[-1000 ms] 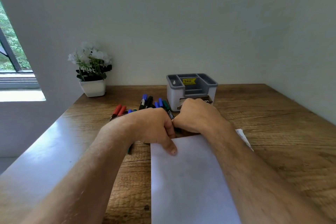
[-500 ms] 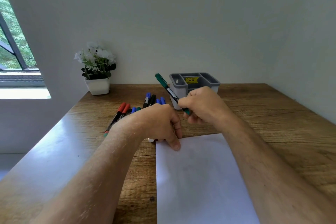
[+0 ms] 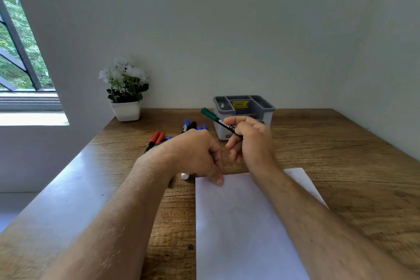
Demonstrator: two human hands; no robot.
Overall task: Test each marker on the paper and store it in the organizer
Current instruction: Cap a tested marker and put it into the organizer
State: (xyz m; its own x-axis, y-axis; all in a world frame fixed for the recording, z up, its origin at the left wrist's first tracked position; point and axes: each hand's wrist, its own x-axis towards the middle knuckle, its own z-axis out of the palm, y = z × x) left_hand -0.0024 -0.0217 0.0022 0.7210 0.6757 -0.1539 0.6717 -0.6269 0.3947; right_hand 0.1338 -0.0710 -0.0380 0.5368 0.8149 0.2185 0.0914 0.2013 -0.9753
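One head-worn camera looks forward and down, close over the wooden table (image 3: 341,154), facing the wall.

Green marker (image 3: 212,117), black barrel with white label, tilted up and to the left, off the table. White sheet of paper (image 3: 238,229) lying flat on the wood, running toward the near edge. Grey and white organizer (image 3: 263,109) upright near the wall, several open compartments, yellow sticker inside. Bunch of markers (image 3: 181,130) lying just left of it: red, blue, black caps.
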